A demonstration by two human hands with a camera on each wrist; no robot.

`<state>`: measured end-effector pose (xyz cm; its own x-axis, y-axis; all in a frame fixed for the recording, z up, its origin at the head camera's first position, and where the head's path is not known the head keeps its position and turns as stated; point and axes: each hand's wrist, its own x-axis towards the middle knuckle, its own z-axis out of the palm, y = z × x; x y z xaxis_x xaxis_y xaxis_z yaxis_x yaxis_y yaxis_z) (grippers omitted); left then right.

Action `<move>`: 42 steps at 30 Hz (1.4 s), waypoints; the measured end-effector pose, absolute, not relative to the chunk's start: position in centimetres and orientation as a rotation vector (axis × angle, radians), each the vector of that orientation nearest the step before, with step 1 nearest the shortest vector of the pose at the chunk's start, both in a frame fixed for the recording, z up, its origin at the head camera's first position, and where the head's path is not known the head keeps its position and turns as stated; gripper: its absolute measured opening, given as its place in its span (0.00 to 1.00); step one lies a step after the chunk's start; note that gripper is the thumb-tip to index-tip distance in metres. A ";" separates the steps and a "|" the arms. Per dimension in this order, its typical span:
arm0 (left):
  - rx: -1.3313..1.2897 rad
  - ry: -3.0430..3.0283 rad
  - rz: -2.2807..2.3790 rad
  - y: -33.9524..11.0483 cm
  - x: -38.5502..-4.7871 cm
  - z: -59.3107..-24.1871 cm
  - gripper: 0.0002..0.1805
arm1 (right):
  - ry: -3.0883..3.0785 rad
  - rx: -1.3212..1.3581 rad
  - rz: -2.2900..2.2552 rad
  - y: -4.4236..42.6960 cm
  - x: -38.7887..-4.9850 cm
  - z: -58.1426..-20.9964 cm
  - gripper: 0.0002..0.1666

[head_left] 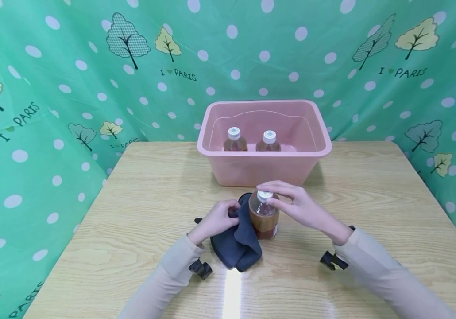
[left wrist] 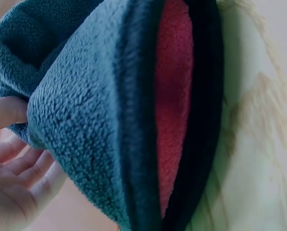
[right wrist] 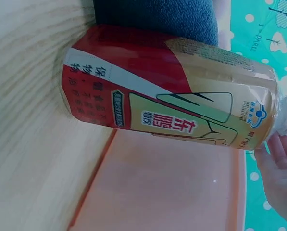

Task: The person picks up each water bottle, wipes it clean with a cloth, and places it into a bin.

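A bottle (head_left: 264, 221) of brown drink stands upright on the table, its red and gold label (right wrist: 172, 91) plain in the right wrist view. My right hand (head_left: 297, 206) holds it at the white cap with thumb and fingers. My left hand (head_left: 217, 221) pinches a dark blue-grey cloth (head_left: 236, 243) between thumb and fingers. The cloth hangs against the bottle's left side. In the left wrist view the folded cloth (left wrist: 85, 106) looks fuzzy, and a red-pink patch shows between its dark edges.
Behind the bottle stands a pink plastic bin (head_left: 260, 170) on the wooden table (head_left: 132, 221). Two more white-capped bottles, the left one (head_left: 234, 144) and the right one (head_left: 268, 145), are inside it. A green patterned curtain (head_left: 236, 53) hangs behind the table.
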<state>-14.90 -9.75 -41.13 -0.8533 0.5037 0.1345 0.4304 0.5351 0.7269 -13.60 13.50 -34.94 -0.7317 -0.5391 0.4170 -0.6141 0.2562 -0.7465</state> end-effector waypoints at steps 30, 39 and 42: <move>0.754 2.625 1.369 -11.3 -14.3 -40.0 0.11 | -2.232 0.874 1.296 11.2 -13.1 -34.2 0.19; 0.749 2.610 1.409 -11.4 -14.1 -39.7 0.10 | -2.206 0.911 1.416 11.7 -13.0 -34.3 0.16; 0.742 2.605 1.415 -11.4 -14.2 -39.8 0.10 | -2.232 0.902 1.460 12.0 -12.9 -34.3 0.16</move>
<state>-14.15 -11.45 -39.77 -0.8784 0.4532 0.1514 0.3737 0.4543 0.8087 -12.86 11.98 -34.27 -0.7476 -0.3286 0.5772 -0.6605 0.2763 -0.6982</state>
